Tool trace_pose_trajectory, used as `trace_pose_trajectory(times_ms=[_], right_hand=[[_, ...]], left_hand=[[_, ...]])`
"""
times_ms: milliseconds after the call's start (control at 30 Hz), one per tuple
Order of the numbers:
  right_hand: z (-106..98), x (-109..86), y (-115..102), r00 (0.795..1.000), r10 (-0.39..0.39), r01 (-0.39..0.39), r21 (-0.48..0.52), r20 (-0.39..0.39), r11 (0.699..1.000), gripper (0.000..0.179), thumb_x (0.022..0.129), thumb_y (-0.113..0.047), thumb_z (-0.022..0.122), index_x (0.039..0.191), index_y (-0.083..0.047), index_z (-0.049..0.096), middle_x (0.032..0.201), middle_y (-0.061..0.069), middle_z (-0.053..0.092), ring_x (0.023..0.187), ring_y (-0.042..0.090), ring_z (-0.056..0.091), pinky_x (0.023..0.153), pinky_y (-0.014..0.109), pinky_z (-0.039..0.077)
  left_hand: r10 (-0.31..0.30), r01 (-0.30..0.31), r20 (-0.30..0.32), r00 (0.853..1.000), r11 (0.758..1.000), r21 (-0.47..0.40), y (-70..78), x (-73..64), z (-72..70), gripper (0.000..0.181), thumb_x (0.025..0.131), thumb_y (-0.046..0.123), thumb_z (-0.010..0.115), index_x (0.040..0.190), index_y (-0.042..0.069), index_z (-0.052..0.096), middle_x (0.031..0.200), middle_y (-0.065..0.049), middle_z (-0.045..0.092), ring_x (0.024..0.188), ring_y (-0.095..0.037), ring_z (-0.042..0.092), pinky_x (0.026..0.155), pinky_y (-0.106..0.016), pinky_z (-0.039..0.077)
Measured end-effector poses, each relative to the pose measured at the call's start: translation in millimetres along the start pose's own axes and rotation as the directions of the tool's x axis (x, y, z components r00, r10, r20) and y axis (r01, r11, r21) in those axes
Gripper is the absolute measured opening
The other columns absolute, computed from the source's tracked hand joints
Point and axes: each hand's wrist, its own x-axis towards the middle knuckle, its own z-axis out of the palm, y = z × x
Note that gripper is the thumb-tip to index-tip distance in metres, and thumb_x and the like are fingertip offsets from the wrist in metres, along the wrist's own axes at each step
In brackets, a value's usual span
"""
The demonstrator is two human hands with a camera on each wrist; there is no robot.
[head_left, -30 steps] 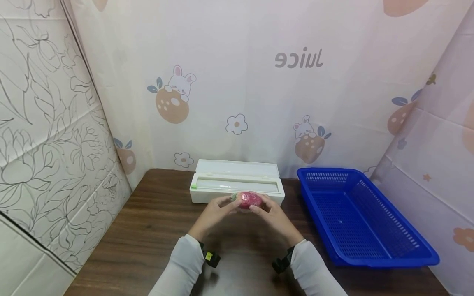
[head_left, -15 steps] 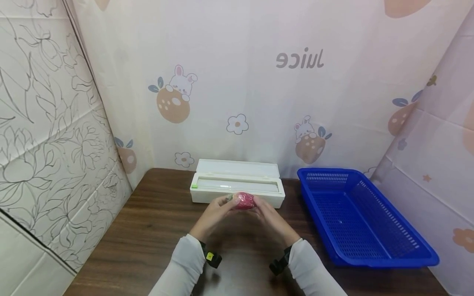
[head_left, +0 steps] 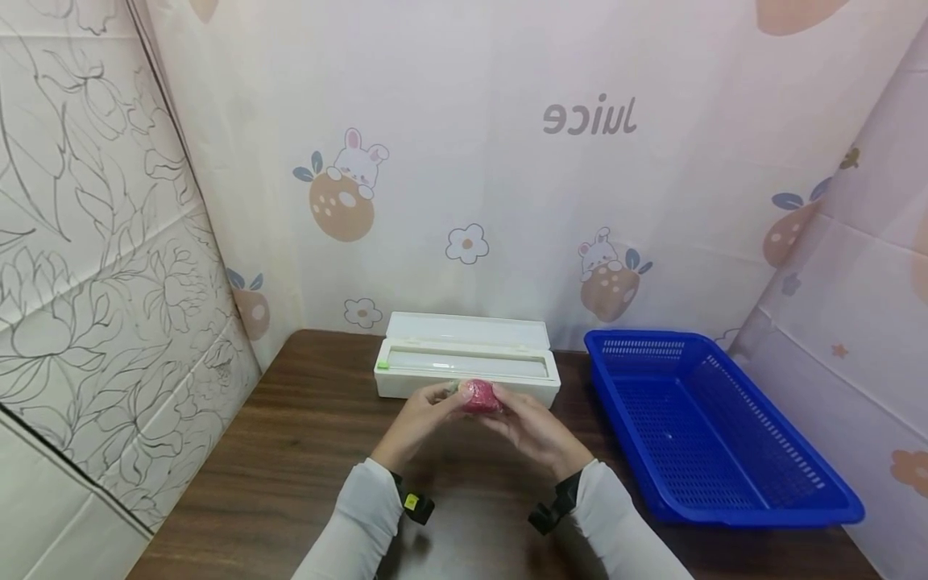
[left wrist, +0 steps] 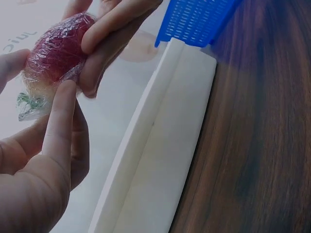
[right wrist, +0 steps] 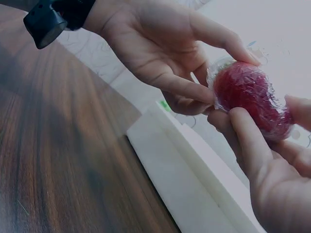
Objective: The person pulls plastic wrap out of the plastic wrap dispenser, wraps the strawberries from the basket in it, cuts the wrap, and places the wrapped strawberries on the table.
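Note:
Both hands hold up a red, strawberry-like fruit (head_left: 479, 396) wrapped in crinkled cling film, in front of a white cling film dispenser box (head_left: 406, 387). My left hand (head_left: 418, 419) pinches its left end, where a pale top and green leaves show through the film. In the left wrist view, a left fingertip presses on the wrapped fruit (left wrist: 60, 46) near those leaves. My right hand (head_left: 534, 423) grips the red end between thumb and fingers. Seen from the right wrist, fingers from both sides surround the fruit (right wrist: 245, 92), and the film clings closely to it.
The dispenser's lid (head_left: 467, 331) stands raised at the back of the brown wooden table (head_left: 304, 451). To the right is a blue perforated plastic basket (head_left: 623, 451). A printed curtain (head_left: 464, 161) hangs right behind the table.
My right hand has shifted its hold, its thumb moving from the front of the fruit to its right end. The fruit has moved slightly left and turned; the left hand keeps its hold.

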Motion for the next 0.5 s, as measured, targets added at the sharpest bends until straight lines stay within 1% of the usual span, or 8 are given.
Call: trace_pose_trajectory(times_ms=[100,233,300,367,400,433,467,500], right_hand=[[-3,-1.2,0,0.996,0.012,-0.013,-0.016,-0.084,1.000,0.044,0.100,-0.018,0.042,0.131,0.014,0.040,0.126,0.016,0.056,0.119,0.027,0.048,0.096,0.032,0.045],[-5,-1.5,0,0.982,0.022,-0.033,-0.060,-0.186,0.998,0.042,0.097,-0.017,0.050,0.126,0.012,0.048,0.118,0.014,0.062,0.113,0.025,0.053,0.096,0.036,0.043],[-5,-1.1,0,0.977,0.016,-0.034,-0.081,-0.214,0.996,0.041,0.096,-0.017,0.052,0.125,0.011,0.049,0.116,0.013,0.064,0.111,0.025,0.054,0.095,0.036,0.044],[-5,-0.9,0,0.969,0.007,-0.033,-0.100,-0.248,0.994,0.042,0.095,-0.019,0.054,0.125,0.011,0.050,0.113,0.013,0.065,0.109,0.025,0.055,0.092,0.034,0.047],[-5,-0.9,-1,0.965,0.003,-0.034,-0.113,-0.261,0.993,0.044,0.094,-0.020,0.055,0.124,0.011,0.051,0.113,0.013,0.066,0.109,0.025,0.056,0.090,0.032,0.049],[-5,-0.8,-1,0.961,0.001,-0.036,-0.123,-0.276,0.992,0.045,0.094,-0.022,0.056,0.124,0.010,0.052,0.113,0.013,0.066,0.108,0.026,0.056,0.088,0.031,0.050],[-5,-0.9,-1,0.958,-0.002,-0.038,-0.136,-0.285,0.990,0.046,0.093,-0.024,0.056,0.124,0.010,0.052,0.113,0.013,0.066,0.107,0.025,0.057,0.086,0.029,0.052],[-5,-1.0,-2,0.956,-0.007,-0.038,-0.148,-0.294,0.988,0.047,0.093,-0.025,0.057,0.124,0.010,0.052,0.112,0.013,0.066,0.106,0.025,0.058,0.085,0.028,0.052]], left_hand=[[0.006,-0.006,-0.020,1.000,1.000,0.023,-0.3,-0.1,0.7,0.046,0.085,0.043,0.064,0.117,0.009,0.062,0.113,-0.009,0.064,0.099,-0.017,0.061,0.095,-0.044,0.048],[0.011,-0.010,-0.028,1.000,0.999,0.050,-1.4,0.3,1.8,0.049,0.085,0.043,0.064,0.119,0.009,0.061,0.115,-0.011,0.063,0.099,-0.018,0.061,0.093,-0.043,0.049],[0.018,-0.015,-0.033,0.999,0.996,0.093,-2.1,0.2,1.7,0.051,0.085,0.044,0.063,0.125,0.012,0.057,0.119,-0.010,0.061,0.100,-0.017,0.060,0.092,-0.043,0.050],[0.028,-0.024,-0.026,0.999,0.989,0.145,1.5,-2.2,1.3,0.055,0.083,0.042,0.067,0.131,0.020,0.052,0.122,-0.009,0.058,0.100,-0.016,0.059,0.090,-0.043,0.051],[0.053,-0.049,-0.014,0.999,0.984,0.174,6.0,-4.8,1.7,0.057,0.082,0.037,0.069,0.133,0.022,0.049,0.122,-0.011,0.058,0.100,-0.017,0.059,0.088,-0.041,0.052],[0.098,-0.095,-0.003,0.995,0.973,0.211,9.0,-6.5,2.3,0.061,0.081,0.031,0.072,0.135,0.023,0.046,0.121,-0.012,0.057,0.098,-0.018,0.060,0.085,-0.041,0.054],[0.147,-0.144,0.008,0.989,0.954,0.262,8.8,-6.3,2.3,0.066,0.079,0.026,0.075,0.137,0.025,0.044,0.121,-0.011,0.056,0.095,-0.016,0.061,0.083,-0.038,0.055],[0.208,-0.203,0.018,0.978,0.924,0.325,8.5,-5.5,2.6,0.069,0.076,0.021,0.077,0.137,0.025,0.044,0.118,-0.010,0.056,0.092,-0.015,0.061,0.080,-0.034,0.056]])
